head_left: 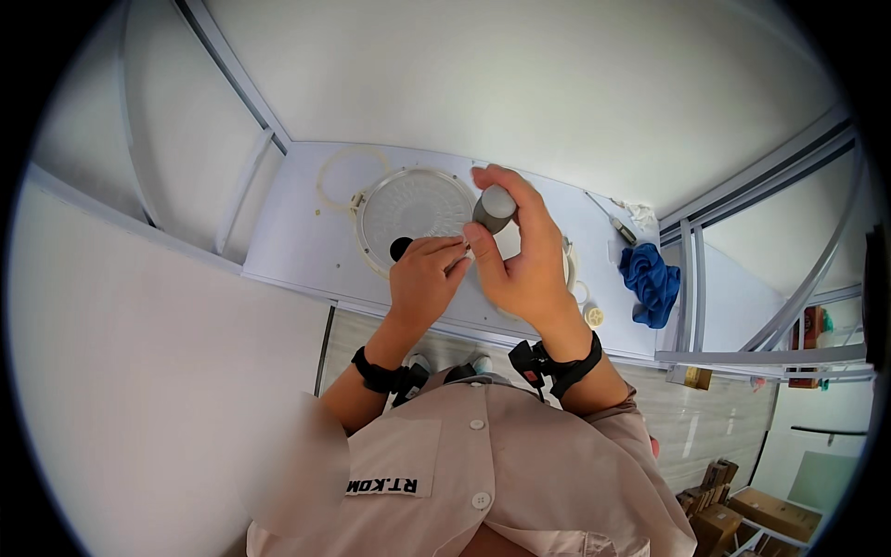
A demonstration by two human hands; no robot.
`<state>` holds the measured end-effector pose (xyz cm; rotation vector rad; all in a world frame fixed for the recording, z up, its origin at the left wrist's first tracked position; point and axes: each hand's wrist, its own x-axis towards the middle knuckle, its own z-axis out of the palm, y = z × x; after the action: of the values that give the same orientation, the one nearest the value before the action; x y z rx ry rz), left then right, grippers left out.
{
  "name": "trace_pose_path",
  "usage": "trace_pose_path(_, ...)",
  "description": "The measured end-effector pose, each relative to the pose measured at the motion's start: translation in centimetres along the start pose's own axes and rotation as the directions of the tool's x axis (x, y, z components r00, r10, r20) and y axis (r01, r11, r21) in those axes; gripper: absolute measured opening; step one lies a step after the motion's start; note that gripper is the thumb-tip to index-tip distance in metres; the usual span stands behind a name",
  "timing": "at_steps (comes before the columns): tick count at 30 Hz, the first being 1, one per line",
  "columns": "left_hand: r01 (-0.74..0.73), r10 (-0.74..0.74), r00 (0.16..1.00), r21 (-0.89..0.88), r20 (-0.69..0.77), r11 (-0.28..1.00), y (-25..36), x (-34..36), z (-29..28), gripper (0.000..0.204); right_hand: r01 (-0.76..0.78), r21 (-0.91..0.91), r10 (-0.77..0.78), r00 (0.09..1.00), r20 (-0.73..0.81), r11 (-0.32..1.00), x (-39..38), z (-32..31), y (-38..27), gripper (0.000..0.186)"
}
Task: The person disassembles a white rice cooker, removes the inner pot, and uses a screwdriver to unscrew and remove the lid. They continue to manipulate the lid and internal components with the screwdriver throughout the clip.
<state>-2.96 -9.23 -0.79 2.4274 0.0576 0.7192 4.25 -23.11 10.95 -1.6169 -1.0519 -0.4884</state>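
My right hand (527, 251) is wrapped around a grey cylinder (496, 206) with a rounded top, held tilted above the table; its lower end is hidden. The fingers of my left hand (427, 276) are pressed together close to my right thumb. Whatever they pinch is too small to make out. Just left of the cylinder lies a round, translucent grey disc-shaped part (408, 204) with a pale rim and a latch-like tab. A black round spot (401, 248) shows on it beside my left fingers. Behind my right hand, a second round white part (570, 265) is mostly covered.
On the white table (297, 223), a thin cream ring (320, 178) lies far left. To the right are a screwdriver (624, 229), a crumpled blue cloth (652, 284) and a small cream round part (594, 317). Grey frame bars (689, 288) and white panels border the table.
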Motion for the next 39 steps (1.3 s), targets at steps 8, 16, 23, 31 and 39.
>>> trace_pose_path(8, 0.000, 0.000, 1.000, -0.004, -0.006, 1.000, 0.2, 0.0, -0.2, 0.018, -0.107, 0.044, 0.101, 0.988, 0.121, 0.993, -0.3, -0.7, 0.6, 0.067)
trace_pose_path(16, 0.026, -0.026, 1.000, -0.013, 0.006, 1.000, 0.3, -0.1, 0.0, 0.019, -0.059, -0.102, 0.061, 0.998, 0.011, 0.993, -0.5, 0.0, -0.1, 0.067)
trace_pose_path(23, 0.050, -0.050, 0.999, 0.000, 0.009, 0.999, 0.5, -0.1, -0.1, 0.020, -0.198, 0.132, 0.174, 0.969, 0.175, 0.971, -0.6, -0.9, 0.3, 0.070)
trace_pose_path(31, 0.031, -0.031, 0.999, -0.009, -0.028, 0.999, 0.5, 0.0, 0.1, 0.022, -0.157, 0.271, 0.173, 0.984, -0.034, 0.950, 0.6, -3.0, -1.1, 0.067)
trace_pose_path(39, -0.104, 0.101, 0.989, -0.022, -0.109, 0.994, 3.0, 0.0, 0.0, 0.026, -0.048, 0.169, 0.053, 0.998, -0.024, 0.985, -3.3, -7.1, 0.7, 0.062)
